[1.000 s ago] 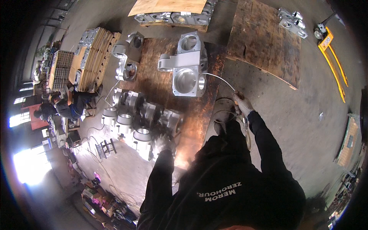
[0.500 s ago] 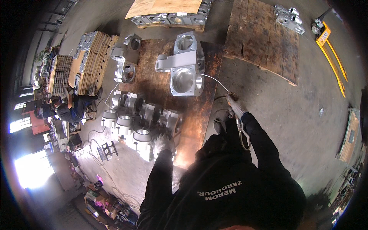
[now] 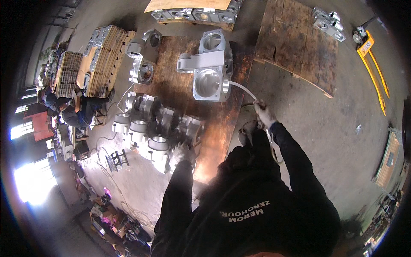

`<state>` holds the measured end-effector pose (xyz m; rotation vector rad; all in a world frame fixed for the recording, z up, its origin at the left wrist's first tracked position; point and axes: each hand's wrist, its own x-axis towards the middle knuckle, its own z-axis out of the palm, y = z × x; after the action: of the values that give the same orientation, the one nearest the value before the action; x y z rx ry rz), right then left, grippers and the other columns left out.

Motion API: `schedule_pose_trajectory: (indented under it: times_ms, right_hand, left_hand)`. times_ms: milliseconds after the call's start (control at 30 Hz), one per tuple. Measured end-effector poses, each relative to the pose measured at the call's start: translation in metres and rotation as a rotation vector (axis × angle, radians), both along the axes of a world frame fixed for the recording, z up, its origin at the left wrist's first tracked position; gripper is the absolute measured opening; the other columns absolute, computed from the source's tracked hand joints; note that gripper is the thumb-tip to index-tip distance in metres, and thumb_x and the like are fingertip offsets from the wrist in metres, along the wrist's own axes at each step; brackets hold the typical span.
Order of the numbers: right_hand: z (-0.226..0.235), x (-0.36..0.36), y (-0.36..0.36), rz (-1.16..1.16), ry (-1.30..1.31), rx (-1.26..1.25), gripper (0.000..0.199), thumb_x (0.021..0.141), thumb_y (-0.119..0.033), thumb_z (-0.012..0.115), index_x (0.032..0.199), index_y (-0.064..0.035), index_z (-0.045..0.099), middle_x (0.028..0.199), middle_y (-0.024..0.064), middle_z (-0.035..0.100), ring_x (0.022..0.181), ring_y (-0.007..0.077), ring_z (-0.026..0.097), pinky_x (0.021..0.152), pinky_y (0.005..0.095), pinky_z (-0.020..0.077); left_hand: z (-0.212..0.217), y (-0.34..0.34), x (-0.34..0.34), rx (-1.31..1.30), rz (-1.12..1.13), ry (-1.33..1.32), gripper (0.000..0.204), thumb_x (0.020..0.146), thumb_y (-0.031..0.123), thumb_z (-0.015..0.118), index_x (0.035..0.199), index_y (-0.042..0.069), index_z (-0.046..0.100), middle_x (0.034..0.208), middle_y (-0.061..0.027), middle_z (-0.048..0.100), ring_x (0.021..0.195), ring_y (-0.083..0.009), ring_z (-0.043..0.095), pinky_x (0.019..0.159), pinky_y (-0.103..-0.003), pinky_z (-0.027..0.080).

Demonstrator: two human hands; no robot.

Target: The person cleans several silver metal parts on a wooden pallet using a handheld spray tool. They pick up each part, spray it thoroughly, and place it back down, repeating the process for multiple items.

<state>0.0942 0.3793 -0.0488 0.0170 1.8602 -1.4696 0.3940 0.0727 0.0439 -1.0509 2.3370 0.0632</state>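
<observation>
We see a right hand in a pale knitted glove (image 3: 264,114) closed around the lower end of a slender, pale, curved tube (image 3: 245,88) just right of the frame's centre. The tube's long axis slants from lower right to upper left, bowing gently upward, and its far end points at the lower right side of a large silver metal casting (image 3: 209,59) in the upper middle of the frame. We cannot tell whether that end enters the small round opening there or only meets its edge.

The casting's long axis runs nearly top to bottom in our view, leaning slightly right at its upper end, while a short arm with a rounded end points left. Its surface is bright and smooth; each end carries a squarish flange around a wide circular bore, the lower bore gleaming inside. It sits on a scuffed, reddish-brown wooden board (image 3: 216,143).

Below the centre, a left hand in a matching pale glove (image 3: 182,153) rests at the right edge of a cluster of silver-grey metal castings with ring-shaped collars (image 3: 138,127); we cannot tell how tightly its fingers close. A yellow two-pronged pallet jack (image 3: 366,46) stands at the upper right.
</observation>
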Motion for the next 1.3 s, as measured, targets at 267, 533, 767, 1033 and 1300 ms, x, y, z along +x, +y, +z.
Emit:
schedule_pose_trajectory:
  times_ms: [267, 533, 767, 1033, 1300]
  right_hand:
    - [0.069, -0.004, 0.039, -0.046, -0.310, 0.104, 0.030, 0.098, -0.041, 0.062, 0.098, -0.0106, 0.060, 0.066, -0.0024, 0.051, 0.044, 0.0100, 0.046, 0.039, 0.0281, 0.0383]
    - [0.054, 0.035, 0.055, -0.093, -0.349, 0.037, 0.038, 0.096, -0.047, 0.063, 0.077, -0.0159, 0.052, 0.056, -0.0036, 0.046, 0.043, 0.0100, 0.045, 0.038, 0.0307, 0.0358]
    - [0.035, 0.041, 0.018, -0.033, -0.177, 0.058, 0.035, 0.094, -0.047, 0.066, 0.083, -0.0155, 0.057, 0.061, -0.0028, 0.051, 0.043, 0.0103, 0.047, 0.039, 0.0281, 0.0389]
    - [0.066, 0.019, 0.049, -0.055, -0.187, 0.200, 0.030, 0.098, -0.038, 0.062, 0.110, -0.0105, 0.062, 0.077, 0.0012, 0.055, 0.056, 0.0123, 0.053, 0.050, 0.0313, 0.0463]
    - [0.154, -0.019, -0.077, 0.994, 1.335, 0.870, 0.050, 0.099, -0.042, 0.048, 0.128, -0.0017, 0.048, 0.063, 0.0135, 0.065, 0.055, 0.0334, 0.066, 0.051, 0.0464, 0.0511]
  left_hand:
    - [0.015, 0.009, -0.018, 0.010, 0.044, 0.051, 0.044, 0.091, 0.040, 0.052, 0.121, 0.013, 0.068, 0.130, -0.0138, 0.063, 0.122, -0.0295, 0.059, 0.104, -0.042, 0.046]
    - [0.016, 0.009, -0.021, 0.031, 0.009, 0.019, 0.046, 0.092, 0.042, 0.053, 0.129, 0.015, 0.062, 0.134, -0.0126, 0.060, 0.124, -0.0302, 0.057, 0.106, -0.042, 0.044]
    - [0.010, -0.002, -0.012, 0.077, 0.073, 0.008, 0.045, 0.090, 0.042, 0.057, 0.124, 0.014, 0.065, 0.133, -0.0114, 0.059, 0.127, -0.0297, 0.053, 0.107, -0.045, 0.041]
    - [-0.007, -0.001, 0.000, 0.041, 0.030, 0.165, 0.035, 0.089, 0.040, 0.059, 0.106, 0.012, 0.072, 0.115, -0.0123, 0.066, 0.113, -0.0287, 0.061, 0.097, -0.045, 0.046]
    - [-0.005, -0.004, 0.003, 0.075, 0.088, 0.206, 0.036, 0.091, 0.039, 0.055, 0.103, 0.010, 0.072, 0.111, -0.0136, 0.067, 0.110, -0.0298, 0.062, 0.098, -0.045, 0.046]
